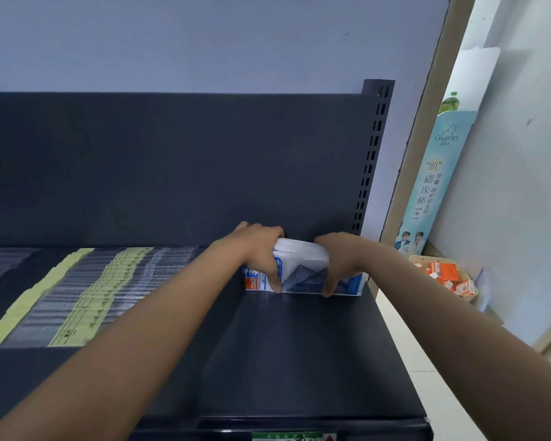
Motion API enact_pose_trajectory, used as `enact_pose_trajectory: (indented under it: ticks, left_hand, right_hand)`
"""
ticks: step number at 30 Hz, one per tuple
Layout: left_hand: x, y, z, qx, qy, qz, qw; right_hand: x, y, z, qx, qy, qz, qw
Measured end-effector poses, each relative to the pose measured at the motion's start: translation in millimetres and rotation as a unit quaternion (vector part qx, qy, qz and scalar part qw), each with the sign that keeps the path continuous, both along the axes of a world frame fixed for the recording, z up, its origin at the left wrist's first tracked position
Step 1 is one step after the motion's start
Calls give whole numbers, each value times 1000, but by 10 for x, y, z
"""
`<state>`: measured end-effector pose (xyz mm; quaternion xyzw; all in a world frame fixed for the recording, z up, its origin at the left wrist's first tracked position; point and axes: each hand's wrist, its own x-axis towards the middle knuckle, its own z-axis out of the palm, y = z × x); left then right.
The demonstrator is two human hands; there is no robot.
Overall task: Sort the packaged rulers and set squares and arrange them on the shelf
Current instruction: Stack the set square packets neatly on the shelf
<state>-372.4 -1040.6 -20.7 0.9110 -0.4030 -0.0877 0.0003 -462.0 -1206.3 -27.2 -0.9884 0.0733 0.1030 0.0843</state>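
A stack of white-and-blue set square packs [301, 268] stands on edge near the back right of the dark shelf [299, 351], close to the back panel. My left hand [261, 249] grips the stack's left side, thumb on the front face. My right hand [339, 259] grips its right side the same way. Two rows of clear ruler packs with yellow header cards [86, 291] lie flat on the left half of the shelf.
The shelf's dark back panel [172, 167] rises behind the packs, with a slotted upright [371, 154] at the right. Beyond the shelf end stand a tall blue display card [433, 186] and a basket of orange boxes [446, 276] on the floor.
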Motion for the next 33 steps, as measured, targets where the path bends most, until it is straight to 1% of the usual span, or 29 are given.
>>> enact_pose_trajectory:
  ticks: [2,5,10,14,18,19,22,26,27,29,31,33]
  left_hand:
    - [-13,-7,20,-9,-8,-9,1000]
    - [-55,-19,29,-1,-42,-44,998]
    - [-80,7,86,-20,-37,-38,998]
    - [-73,2,55,-8,-1,-21,1000]
    - [-93,-37,48,0,-76,-49,996]
    - [-118,-54,44,-4,-73,-52,996]
    - [-178,-104,29,7,-35,-39,999]
    - [-174,-122,105,7,-27,-33,999]
    - [-161,-120,119,3,-17,-31,999]
    - [-122,-113,122,-9,32,-20,999]
    - [-87,-110,119,-12,70,-7,997]
    - [-50,-110,146,0,53,-2,999]
  right_hand:
    - [4,17,-14,-23,-6,5,1000]
    - [-23,15,9,-31,-10,13,999]
    - [-84,-32,71,-42,-25,22,999]
    - [-84,-23,26,-28,-7,26,999]
    - [-112,-30,17,-89,-85,45,991]
    - [-116,-32,7,-86,-91,45,991]
    - [-98,-21,-9,-41,-61,32,997]
    - [-58,-42,47,-12,-58,32,998]
    - [-50,-52,68,-5,-55,32,998]
    - [-44,-59,105,14,-33,28,999]
    - [-43,-44,115,-5,-16,30,999]
    - [-42,-30,109,-71,-37,46,996]
